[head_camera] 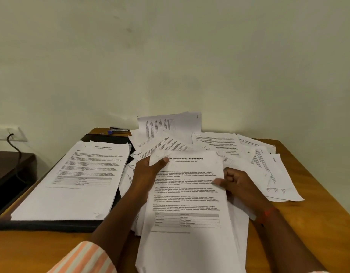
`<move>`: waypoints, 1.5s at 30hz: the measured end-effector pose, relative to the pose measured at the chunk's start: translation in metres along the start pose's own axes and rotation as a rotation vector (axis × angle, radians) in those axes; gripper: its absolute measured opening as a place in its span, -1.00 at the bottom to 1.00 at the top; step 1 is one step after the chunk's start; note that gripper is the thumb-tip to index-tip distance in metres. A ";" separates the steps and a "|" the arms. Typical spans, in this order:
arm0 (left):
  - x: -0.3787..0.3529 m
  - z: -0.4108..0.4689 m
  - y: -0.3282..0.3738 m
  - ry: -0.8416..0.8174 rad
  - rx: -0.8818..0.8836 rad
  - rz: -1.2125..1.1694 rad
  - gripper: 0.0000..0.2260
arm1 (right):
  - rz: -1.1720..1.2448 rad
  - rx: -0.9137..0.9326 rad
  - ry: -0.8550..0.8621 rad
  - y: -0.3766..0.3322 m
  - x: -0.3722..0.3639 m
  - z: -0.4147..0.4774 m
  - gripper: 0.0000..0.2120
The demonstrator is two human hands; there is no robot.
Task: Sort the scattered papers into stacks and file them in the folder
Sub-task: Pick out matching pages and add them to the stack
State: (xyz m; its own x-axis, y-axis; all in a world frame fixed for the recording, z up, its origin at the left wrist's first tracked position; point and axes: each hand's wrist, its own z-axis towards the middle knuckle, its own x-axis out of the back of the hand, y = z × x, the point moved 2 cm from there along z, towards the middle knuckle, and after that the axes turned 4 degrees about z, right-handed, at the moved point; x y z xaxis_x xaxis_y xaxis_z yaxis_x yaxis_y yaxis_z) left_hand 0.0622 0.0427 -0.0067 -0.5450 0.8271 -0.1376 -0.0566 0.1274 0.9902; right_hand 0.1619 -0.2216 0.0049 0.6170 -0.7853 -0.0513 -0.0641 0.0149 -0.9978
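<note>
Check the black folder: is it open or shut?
Cannot tell. The Health Report stack lies on the black folder, hiding all but its edges; no flap covers the papers.

Black cable [14, 147] hangs from a wall socket [5, 133].

This looks like a small office or study corner; whether it is in a home or a workplace cannot be told. A wooden table [308, 223] stands against a plain cream wall [170, 56] and carries typed paperwork. A neat stack [75, 180] lies on a black folder [52, 225] along the left edge. Loose papers [219, 142] spread over the far right corner, and an internship sheet [190, 194] with a printed form lies nearer the front. What looks like a stapler [119, 131] and a blue-capped pen [110, 132] lie at the far edge. To the left, a wall socket [7, 133] with a black cable [14, 146] sits above a dark low cabinet [9, 166].
</note>
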 end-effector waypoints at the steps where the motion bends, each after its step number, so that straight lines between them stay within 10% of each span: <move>1: 0.001 0.001 -0.001 -0.012 0.004 0.015 -0.67 | -0.136 0.060 0.122 0.000 0.007 0.003 -0.68; 5: -0.001 0.004 -0.005 -0.040 -0.030 0.127 -0.80 | -0.752 0.164 0.639 0.002 0.046 0.015 -0.75; 9: -0.004 0.006 -0.013 -0.043 -0.040 0.206 -0.80 | -1.088 -0.152 0.661 0.019 0.081 0.026 -0.30; 15: -0.007 0.004 -0.016 -0.047 -0.032 0.188 -0.83 | -1.123 -0.219 0.650 0.019 0.085 0.028 -0.28; 23: -0.006 0.004 -0.018 -0.033 -0.025 0.146 -0.78 | -0.727 0.180 0.923 0.003 0.081 0.015 -0.86; 28: -0.006 0.005 -0.019 -0.037 -0.008 0.114 -0.81 | -0.085 0.342 1.302 -0.006 0.090 -0.002 -0.79; 45: -0.006 0.008 -0.018 -0.013 -0.014 0.093 -0.74 | 0.206 0.231 1.186 0.007 0.093 0.005 -0.73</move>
State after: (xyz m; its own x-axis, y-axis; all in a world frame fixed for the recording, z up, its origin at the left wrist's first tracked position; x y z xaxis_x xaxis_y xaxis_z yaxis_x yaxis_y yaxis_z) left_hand 0.0732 0.0403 -0.0240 -0.5375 0.8420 -0.0454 -0.0185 0.0420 0.9989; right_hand 0.2228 -0.2909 -0.0073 -0.4928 -0.8303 -0.2602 0.1389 0.2202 -0.9655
